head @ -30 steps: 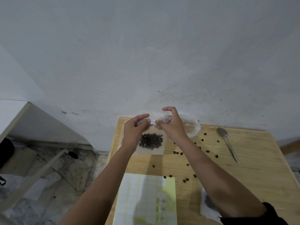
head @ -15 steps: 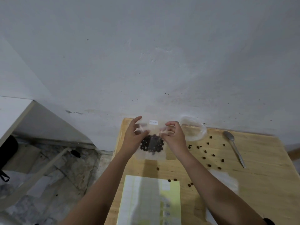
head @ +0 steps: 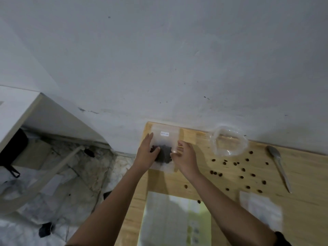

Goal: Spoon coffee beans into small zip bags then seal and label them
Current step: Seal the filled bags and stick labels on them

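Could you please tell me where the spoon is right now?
In the head view, the spoon lies on the table's right side, just right of the scattered beans.

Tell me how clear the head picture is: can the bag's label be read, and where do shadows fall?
Head view: soft throughout, so the label on the zip bag is a white patch with unreadable print, its beans one dark mass. Head view: dim, even light; a soft shadow lies on the table near the bag and on the sticker sheet.
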`<control>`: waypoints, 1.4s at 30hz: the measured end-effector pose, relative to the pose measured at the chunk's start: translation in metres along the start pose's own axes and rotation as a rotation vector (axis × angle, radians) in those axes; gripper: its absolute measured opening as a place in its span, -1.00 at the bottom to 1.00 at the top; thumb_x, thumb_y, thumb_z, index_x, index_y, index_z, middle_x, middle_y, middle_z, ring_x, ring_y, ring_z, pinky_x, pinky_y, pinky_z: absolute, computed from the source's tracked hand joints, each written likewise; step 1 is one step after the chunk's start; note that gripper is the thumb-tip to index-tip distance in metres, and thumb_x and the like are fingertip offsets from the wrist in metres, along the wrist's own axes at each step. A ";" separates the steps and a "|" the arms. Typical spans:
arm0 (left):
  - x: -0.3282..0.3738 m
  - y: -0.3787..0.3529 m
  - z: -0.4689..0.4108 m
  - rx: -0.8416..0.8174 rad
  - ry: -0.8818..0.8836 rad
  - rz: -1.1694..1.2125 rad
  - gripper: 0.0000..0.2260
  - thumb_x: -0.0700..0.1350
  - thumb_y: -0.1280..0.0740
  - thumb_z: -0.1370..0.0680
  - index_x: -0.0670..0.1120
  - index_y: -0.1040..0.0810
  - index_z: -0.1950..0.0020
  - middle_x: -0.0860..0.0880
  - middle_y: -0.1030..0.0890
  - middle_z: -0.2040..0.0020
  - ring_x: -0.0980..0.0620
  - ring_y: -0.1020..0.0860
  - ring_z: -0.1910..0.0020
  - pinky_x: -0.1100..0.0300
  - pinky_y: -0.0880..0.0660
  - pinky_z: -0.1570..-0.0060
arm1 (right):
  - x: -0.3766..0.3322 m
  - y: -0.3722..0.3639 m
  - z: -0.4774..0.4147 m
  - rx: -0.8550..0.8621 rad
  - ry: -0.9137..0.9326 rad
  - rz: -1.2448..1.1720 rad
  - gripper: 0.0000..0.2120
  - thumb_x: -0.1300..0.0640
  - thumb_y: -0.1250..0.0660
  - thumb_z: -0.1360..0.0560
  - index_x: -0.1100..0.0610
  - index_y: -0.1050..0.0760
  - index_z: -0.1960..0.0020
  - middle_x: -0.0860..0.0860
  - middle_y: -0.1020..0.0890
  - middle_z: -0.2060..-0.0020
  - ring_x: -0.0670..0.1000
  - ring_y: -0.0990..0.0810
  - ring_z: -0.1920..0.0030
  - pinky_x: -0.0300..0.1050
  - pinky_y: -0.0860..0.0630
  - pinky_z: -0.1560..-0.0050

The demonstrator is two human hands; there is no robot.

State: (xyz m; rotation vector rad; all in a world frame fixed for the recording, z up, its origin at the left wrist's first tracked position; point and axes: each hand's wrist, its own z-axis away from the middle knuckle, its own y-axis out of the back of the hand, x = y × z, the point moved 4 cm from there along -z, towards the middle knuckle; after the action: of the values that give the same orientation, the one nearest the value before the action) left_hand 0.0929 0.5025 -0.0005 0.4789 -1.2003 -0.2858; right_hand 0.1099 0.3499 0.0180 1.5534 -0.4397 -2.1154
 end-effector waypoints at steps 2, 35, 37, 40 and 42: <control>-0.005 -0.003 -0.005 -0.029 0.002 -0.068 -0.43 -0.12 -0.26 -0.59 -0.12 -0.08 -0.53 -0.10 -0.08 -0.55 -0.02 -0.11 -0.51 0.21 -0.08 -0.39 | 0.000 -0.006 -0.001 -0.031 0.030 0.067 -0.51 0.28 -0.37 -0.45 0.20 -0.37 -0.35 0.07 -0.39 -0.25 -0.01 -0.44 -0.22 -0.19 -0.44 -0.22; 0.082 -0.268 0.185 -0.453 -0.196 -0.055 -0.42 -0.08 -0.19 -0.62 -0.16 0.03 -0.54 -0.11 -0.08 -0.54 -0.06 -0.12 -0.51 0.23 -0.04 -0.40 | 0.211 0.219 0.176 0.339 -0.447 0.140 -0.70 0.17 -0.25 -0.54 0.24 -0.43 -0.24 0.12 -0.52 -0.11 0.11 -0.46 -0.16 -0.16 -0.35 -0.07; 0.081 -0.273 0.188 -0.454 -0.193 -0.055 -0.43 -0.10 -0.16 -0.63 -0.17 0.07 -0.53 -0.11 -0.01 -0.55 -0.05 -0.04 -0.52 0.25 0.02 -0.42 | 0.211 0.217 0.176 0.360 -0.425 0.107 -0.72 0.19 -0.25 -0.53 0.22 -0.45 -0.23 0.12 -0.53 -0.11 0.05 -0.46 -0.07 -0.22 -0.31 -0.01; 0.082 -0.279 0.190 -0.460 -0.201 -0.048 -0.43 -0.09 -0.13 -0.64 -0.14 0.12 -0.53 -0.08 0.06 -0.56 -0.02 0.03 -0.53 0.19 0.06 -0.46 | 0.210 0.218 0.175 0.425 -0.413 0.024 -0.68 0.22 -0.29 -0.49 0.21 -0.45 -0.23 0.12 -0.53 -0.09 -0.05 -0.41 0.03 -0.25 -0.32 0.05; 0.086 -0.281 0.188 -0.438 -0.195 -0.037 -0.43 -0.09 -0.13 -0.64 -0.14 0.10 -0.53 -0.06 0.07 -0.56 0.01 0.06 -0.53 0.26 0.11 -0.44 | 0.210 0.221 0.172 0.454 -0.388 -0.005 -0.64 0.23 -0.31 -0.48 0.22 -0.43 -0.26 0.12 -0.52 -0.12 -0.05 -0.44 0.05 -0.25 -0.37 0.06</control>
State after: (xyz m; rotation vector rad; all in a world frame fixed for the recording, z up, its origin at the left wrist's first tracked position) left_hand -0.0435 0.1818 -0.0171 0.0926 -1.2739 -0.6227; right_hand -0.0643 0.0459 0.0171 1.3494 -1.1151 -2.4435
